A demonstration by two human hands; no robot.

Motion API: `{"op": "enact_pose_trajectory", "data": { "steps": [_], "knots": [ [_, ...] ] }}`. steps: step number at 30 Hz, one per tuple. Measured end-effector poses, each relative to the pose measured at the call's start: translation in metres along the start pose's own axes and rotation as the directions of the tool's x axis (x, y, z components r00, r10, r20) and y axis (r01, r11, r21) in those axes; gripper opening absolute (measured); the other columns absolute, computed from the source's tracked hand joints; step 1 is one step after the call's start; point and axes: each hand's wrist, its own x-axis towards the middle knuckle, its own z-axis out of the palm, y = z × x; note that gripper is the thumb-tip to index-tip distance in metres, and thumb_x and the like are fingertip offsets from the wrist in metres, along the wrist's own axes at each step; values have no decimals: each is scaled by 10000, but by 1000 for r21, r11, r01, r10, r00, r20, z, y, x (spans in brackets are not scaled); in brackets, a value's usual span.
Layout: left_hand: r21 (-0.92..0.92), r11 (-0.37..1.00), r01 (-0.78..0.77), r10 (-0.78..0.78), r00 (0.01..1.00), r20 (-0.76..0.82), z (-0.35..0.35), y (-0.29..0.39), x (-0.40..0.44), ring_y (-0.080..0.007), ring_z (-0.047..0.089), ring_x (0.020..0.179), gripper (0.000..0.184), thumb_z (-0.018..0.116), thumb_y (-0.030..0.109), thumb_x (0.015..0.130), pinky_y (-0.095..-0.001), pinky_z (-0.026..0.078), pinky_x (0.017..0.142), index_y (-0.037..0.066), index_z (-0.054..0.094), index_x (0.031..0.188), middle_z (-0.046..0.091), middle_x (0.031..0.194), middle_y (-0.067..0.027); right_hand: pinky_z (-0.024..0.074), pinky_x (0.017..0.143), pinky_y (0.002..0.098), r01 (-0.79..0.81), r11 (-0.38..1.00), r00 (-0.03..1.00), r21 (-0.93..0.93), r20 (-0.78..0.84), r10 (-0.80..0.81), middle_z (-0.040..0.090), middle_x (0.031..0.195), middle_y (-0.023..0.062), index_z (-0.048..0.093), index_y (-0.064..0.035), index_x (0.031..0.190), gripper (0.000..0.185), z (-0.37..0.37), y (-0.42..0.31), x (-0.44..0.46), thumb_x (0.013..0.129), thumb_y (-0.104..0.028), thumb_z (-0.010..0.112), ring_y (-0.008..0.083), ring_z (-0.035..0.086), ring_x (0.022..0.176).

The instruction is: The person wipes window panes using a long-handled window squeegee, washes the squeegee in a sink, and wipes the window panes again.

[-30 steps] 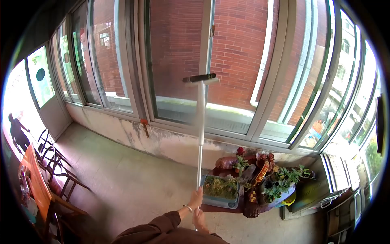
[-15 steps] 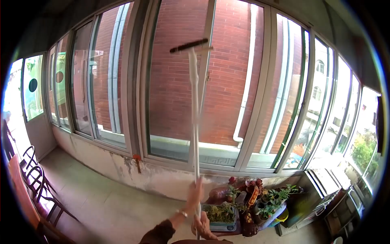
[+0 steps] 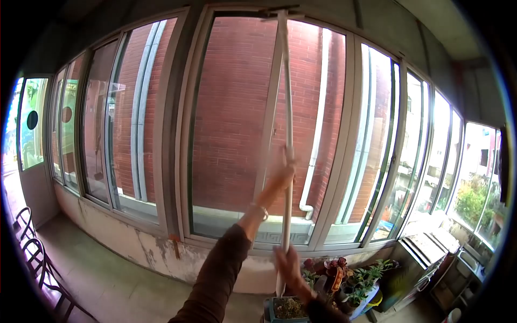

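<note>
A long-handled window squeegee (image 3: 287,97) stands nearly upright before the tall middle window (image 3: 237,118). Its dark crossbar (image 3: 274,12) is up at the top of the window frame. My left hand (image 3: 283,175) is wrapped round the pale pole at mid-height, arm stretched forward, a bracelet on the wrist. Lower down, my right hand (image 3: 289,265) grips the same pole; motion blurs it somewhat. Just below that hand, the pole's lower end comes down in front of a planter of low greenery (image 3: 288,308).
Potted plants (image 3: 363,282) and red flowers (image 3: 336,264) stand under the window sill at right, beside a cabinet (image 3: 414,269). Dark chairs (image 3: 37,261) are at the far left near a door (image 3: 35,129). A low peeling wall (image 3: 134,237) runs beneath the windows.
The squeegee has risen from the upper part of the pane to the top frame and shifted slightly right. Both hands have moved up with the pole, the left arm reaching farther.
</note>
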Motion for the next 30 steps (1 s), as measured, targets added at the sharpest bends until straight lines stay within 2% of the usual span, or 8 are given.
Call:
{"op": "enact_pose_trajectory", "data": {
  "steps": [6, 9, 12, 17, 19, 24, 26, 30],
  "knots": [
    [238, 969, 65, -25, 986, -167, 26, -2, 92, -167, 573, 531, 588, 521, 232, 932, -311, 454, 407, 59, 241, 1420, 581, 726, -120, 366, 320, 261, 275, 937, 959, 217, 10, -284, 447, 499, -4, 476, -35, 776, 301, -15, -85, 150, 926, -291, 528, 104, 464, 368],
    [482, 844, -235, 374, 902, -214, 25, -54, 176, -278, 642, 612, 480, 583, 282, 902, -366, 482, 438, -16, 392, 1227, 628, 825, -208, 369, 333, 277, 267, 929, 957, 256, 39, -286, 435, 501, 3, 479, -25, 777, 298, -29, -100, 188, 923, -283, 508, 113, 465, 381],
    [537, 843, 33, 102, 970, -220, 51, -39, 151, -307, 647, 648, 421, 610, 285, 883, -394, 500, 496, -39, 447, 1097, 623, 826, -214, 367, 345, 302, 172, 943, 979, 284, 55, -196, 439, 510, 32, 458, -21, 761, 287, -45, -74, 198, 900, -265, 514, 124, 468, 396],
    [613, 788, -57, 205, 963, -174, 55, -159, 162, -264, 583, 571, 408, 598, 278, 886, -368, 464, 462, -51, 437, 1064, 570, 753, -170, 367, 352, 287, 227, 951, 971, 211, 23, -237, 452, 544, 12, 493, -27, 796, 271, -56, 29, 228, 904, -271, 541, 114, 472, 414],
    [658, 750, -63, 219, 963, -158, 51, -211, 144, -161, 520, 405, 368, 573, 197, 905, -291, 407, 293, -52, 376, 1092, 525, 656, -101, 382, 366, 291, 194, 970, 978, 149, 52, -204, 496, 556, 29, 526, -3, 781, 309, -54, 78, 226, 905, -285, 552, 106, 499, 443],
    [383, 899, 212, -117, 960, -255, 82, -219, 16, -152, 517, 406, 281, 552, 141, 894, -302, 406, 301, -24, 402, 1065, 531, 645, -85, 412, 467, 405, 56, 998, 997, -1, 59, -56, 527, 552, 151, 544, 44, 768, 386, -33, 187, 174, 876, -323, 594, 264, 535, 484],
    [513, 858, -18, 160, 959, -235, 56, -307, -19, -151, 512, 404, 257, 552, 141, 890, -302, 399, 307, 1, 417, 1059, 531, 645, -71, 433, 565, 473, 16, 991, 1000, -133, 23, -13, 574, 635, 237, 572, 42, 805, 469, -22, 229, 139, 878, -421, 585, 401, 592, 612],
    [462, 849, 258, -99, 935, -339, 47, -354, -135, -180, 522, 420, 291, 573, 179, 880, -333, 401, 352, -18, 434, 1041, 524, 603, -83, 427, 530, 464, -229, 963, 950, -141, 181, 253, 572, 596, 214, 587, 32, 748, 484, -19, 283, 55, 858, -438, 605, 417, 596, 601]
  ]
}}
